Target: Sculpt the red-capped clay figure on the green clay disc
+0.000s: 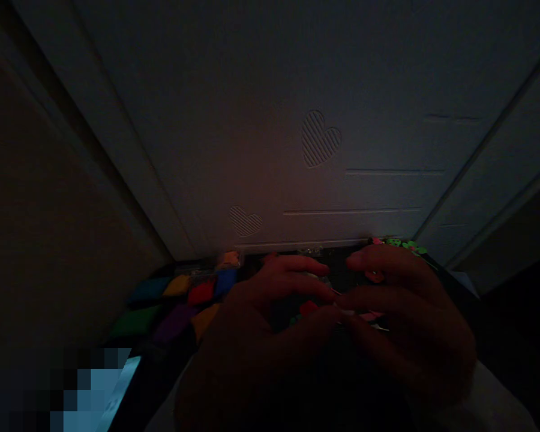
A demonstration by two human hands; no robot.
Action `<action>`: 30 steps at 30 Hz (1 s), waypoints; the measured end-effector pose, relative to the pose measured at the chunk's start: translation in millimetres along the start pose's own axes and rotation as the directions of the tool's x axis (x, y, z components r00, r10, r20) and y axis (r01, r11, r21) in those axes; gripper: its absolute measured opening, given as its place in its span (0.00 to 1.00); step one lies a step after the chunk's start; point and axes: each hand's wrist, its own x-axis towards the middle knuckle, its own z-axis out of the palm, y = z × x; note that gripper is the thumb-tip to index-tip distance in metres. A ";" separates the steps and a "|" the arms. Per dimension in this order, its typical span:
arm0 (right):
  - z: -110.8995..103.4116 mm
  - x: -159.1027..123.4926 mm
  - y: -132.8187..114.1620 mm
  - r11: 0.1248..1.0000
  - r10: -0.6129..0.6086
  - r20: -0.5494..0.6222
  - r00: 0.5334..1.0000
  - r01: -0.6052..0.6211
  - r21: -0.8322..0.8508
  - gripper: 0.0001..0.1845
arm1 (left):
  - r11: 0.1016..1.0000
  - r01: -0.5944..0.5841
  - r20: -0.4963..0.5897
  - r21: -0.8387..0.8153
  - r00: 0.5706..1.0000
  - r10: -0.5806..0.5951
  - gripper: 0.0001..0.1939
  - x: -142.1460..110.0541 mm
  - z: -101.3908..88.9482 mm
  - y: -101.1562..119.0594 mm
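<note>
My left hand (270, 327) and my right hand (414, 312) meet over a dark work surface, thumbs and index fingertips pinched together. A small pale piece (344, 310) shows between the fingertips; its kind cannot be made out in the dim light. Both hands grip at this spot, with the other fingers curved and raised. Below and behind the fingers lie a red piece (308, 308), a pink piece (371, 315) and a bit of green (293, 321), all partly hidden by my hands. An orange-red piece (374, 276) sits behind my right fingers.
Several coloured packets, among them a green one (135, 321), a purple one (175, 322) and a red one (202, 291), lie at the left. Green flower-like shapes (414, 246) are at the back right. A panel with embossed hearts (319, 141) stands behind. A lit screen (119, 393) glows lower left.
</note>
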 end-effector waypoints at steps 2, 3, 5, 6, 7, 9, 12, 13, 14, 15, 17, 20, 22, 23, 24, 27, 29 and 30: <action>-0.2 0.2 0.3 1.000 0.000 -0.009 1.000 0.000 -0.002 0.08 | 1.000 0.013 0.002 -0.026 1.000 -0.013 0.04 0.1 0.2 1.0; -0.5 0.4 0.4 1.000 -0.002 -0.007 1.000 0.002 -0.003 0.09 | 0.999 0.026 0.004 -0.031 1.000 -0.026 0.04 0.3 0.4 1.8; -1.3 0.8 0.4 1.000 -0.019 -0.006 1.000 0.019 -0.003 0.09 | 0.999 0.038 0.011 -0.028 0.999 -0.037 0.04 1.0 0.7 3.6; -1.6 1.0 0.4 1.000 -0.027 -0.003 1.000 0.027 -0.003 0.08 | 0.999 0.040 0.015 -0.020 0.999 -0.040 0.04 1.3 0.9 4.5; -1.9 1.2 0.4 0.999 -0.032 -0.003 0.999 0.032 -0.003 0.08 | 0.999 0.041 0.018 -0.010 0.999 -0.041 0.03 1.6 1.0 5.4; -2.1 1.2 0.4 1.000 -0.030 0.003 1.000 0.030 -0.003 0.07 | 0.999 0.036 0.016 0.007 0.999 -0.036 0.03 2.2 1.3 6.6; -1.7 0.5 0.9 1.000 -0.026 0.012 1.000 0.026 -0.004 0.07 | 0.999 0.042 0.017 0.002 0.999 -0.043 0.04 2.9 1.5 6.1; -1.5 0.2 1.2 1.000 -0.024 0.018 1.000 0.024 -0.003 0.08 | 0.999 0.042 0.014 -0.010 0.999 -0.042 0.04 3.1 1.5 5.4; -1.2 -0.3 1.6 1.000 -0.024 0.021 0.999 0.025 -0.001 0.09 | 0.999 0.044 0.012 -0.027 0.999 -0.044 0.04 3.2 1.5 4.6; -1.0 -0.8 2.0 1.000 -0.026 0.022 0.999 0.026 0.002 0.10 | 0.997 0.052 0.012 -0.049 0.999 -0.051 0.03 3.3 1.5 3.8; -0.9 -1.8 3.2 1.000 -0.026 0.014 1.000 0.026 0.015 0.13 | 0.992 0.073 0.016 -0.102 0.997 -0.072 0.03 3.4 1.6 3.0; -2.0 -3.0 4.5 1.000 -0.013 -0.015 1.000 0.013 0.023 0.14 | 0.979 0.118 0.024 -0.167 0.993 -0.116 0.01 2.7 1.8 3.2; -2.9 -3.4 4.5 1.000 0.010 -0.013 1.000 -0.010 0.019 0.13 | 0.975 0.126 0.019 -0.183 0.992 -0.125 0.01 1.9 2.2 3.0; -3.3 -3.6 4.3 1.000 0.020 -0.008 1.000 -0.020 0.018 0.12 | 0.974 0.123 0.016 -0.189 0.992 -0.122 0.01 1.5 2.5 2.5; -3.5 -3.8 3.9 0.999 0.027 -0.006 1.000 -0.027 0.020 0.11 | 0.974 0.115 0.017 -0.196 0.993 -0.114 0.01 1.2 2.9 1.7; -3.4 -5.0 3.2 0.998 0.050 -0.010 0.999 -0.049 0.045 0.11 | 0.967 0.102 0.045 -0.232 0.995 -0.094 0.02 1.3 4.4 -1.0; -3.1 -6.0 3.0 0.995 0.073 -0.001 0.997 -0.073 0.062 0.11 | 0.961 0.107 0.069 -0.255 0.993 -0.093 0.02 2.1 5.4 -2.2; -3.0 -6.4 2.9 0.994 0.082 0.004 0.997 -0.082 0.065 0.12 | 0.958 0.110 0.078 -0.264 0.993 -0.093 0.02 2.7 5.7 -2.6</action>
